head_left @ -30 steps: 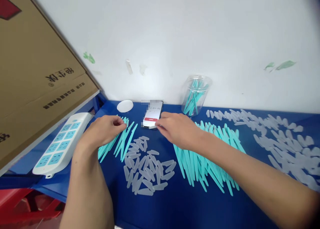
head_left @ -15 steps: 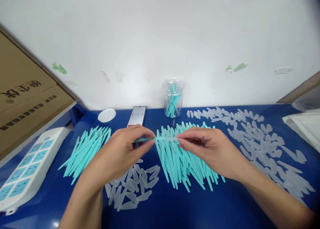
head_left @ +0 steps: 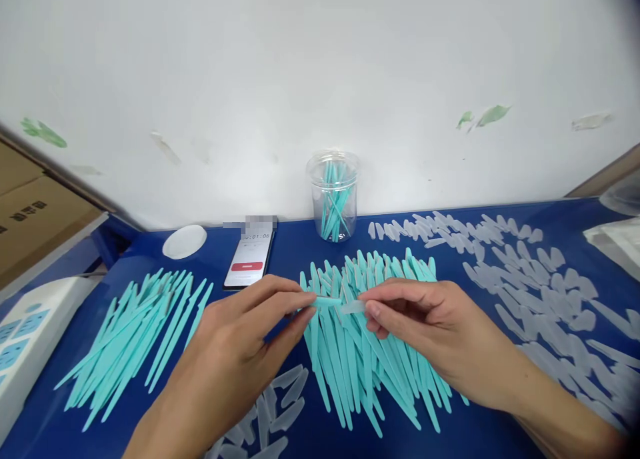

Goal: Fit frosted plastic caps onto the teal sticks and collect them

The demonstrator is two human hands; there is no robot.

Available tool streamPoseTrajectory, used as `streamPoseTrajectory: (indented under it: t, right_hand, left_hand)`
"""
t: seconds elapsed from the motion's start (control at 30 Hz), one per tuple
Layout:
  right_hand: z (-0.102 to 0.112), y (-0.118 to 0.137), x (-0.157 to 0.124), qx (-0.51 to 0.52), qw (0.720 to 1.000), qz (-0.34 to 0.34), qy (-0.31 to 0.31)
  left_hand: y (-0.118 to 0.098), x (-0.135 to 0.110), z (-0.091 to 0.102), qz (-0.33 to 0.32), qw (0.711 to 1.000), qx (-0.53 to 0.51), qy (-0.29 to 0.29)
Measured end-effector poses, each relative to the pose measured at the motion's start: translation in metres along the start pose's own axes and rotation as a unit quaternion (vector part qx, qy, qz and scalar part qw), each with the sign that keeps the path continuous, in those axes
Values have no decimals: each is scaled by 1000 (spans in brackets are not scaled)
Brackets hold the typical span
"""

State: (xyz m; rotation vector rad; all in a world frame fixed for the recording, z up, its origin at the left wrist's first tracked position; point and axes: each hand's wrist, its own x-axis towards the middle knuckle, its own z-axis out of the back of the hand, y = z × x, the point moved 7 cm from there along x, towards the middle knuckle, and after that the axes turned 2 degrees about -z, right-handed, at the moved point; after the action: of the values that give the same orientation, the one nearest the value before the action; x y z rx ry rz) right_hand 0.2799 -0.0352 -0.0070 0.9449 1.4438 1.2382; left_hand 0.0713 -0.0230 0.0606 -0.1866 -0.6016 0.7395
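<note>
Head view: my left hand [head_left: 245, 329] pinches a teal stick [head_left: 329, 301], its free end facing the translucent piece [head_left: 353, 307] clamped in my right hand [head_left: 425, 319]. They meet or nearly meet between my hands, over the pile of teal sticks [head_left: 367, 359].

The left hand [head_left: 237, 329] hides part of its turquoise stick [head_left: 330, 301]; the power strip [head_left: 43, 335] is cropped.
</note>
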Motion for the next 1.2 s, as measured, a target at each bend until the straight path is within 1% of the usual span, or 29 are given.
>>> streamPoseTrajectory:
  t: [0.1, 0.2, 0.27, 0.37, 0.43, 0.6, 0.67, 0.77, 0.87, 1.0, 1.2]
  right_hand:
    - [1, -3, 2, 7, 1000, 0, -7]
    - [0, -3, 3, 21, 1000, -6, -5]
    - [0, -3, 4, 29, 1000, -8, -5]
    - [2, -2, 4, 32, 999, -5, -20]
    - [3, -4, 3, 35, 999, -9, -26]
    - [-2, -8, 2, 56, 998, -26, -14]
    - [-5, -12, 2, 53, 997, -46, -10]
    - [-6, -15, 2, 45, 996, -72, -15]
    - [-6, -13, 2, 47, 997, -67, -15]
    - [-6, -12, 1, 36, 998, -55, -8]
    - [-2, -10, 3, 30, 999, -29, -16]
  left_hand:
    - [-1, 1, 0, 5, 1000, 2, -2]
    - [-4, 2, -4, -4, 1000, -9, 2]
    - [-3, 2, -3, 0, 1000, -3, -8]
    - [-1, 2, 1, 14, 999, 14, -32]
    - [-1, 2, 1, 19, 999, 9, -32]
    - [-7, 4, -10, 23, 999, -11, -24]
    - [-9, 2, -17, 38, 999, -20, -23]
    - [-8, -2, -26, 83, 996, -31, -15]
    - [-9, -6, -30, 99, 995, -28, -15]
    - [-9, -5, -33, 94, 995, -40, -7]
    - [-7, 3, -30, 61, 995, -73, 19]
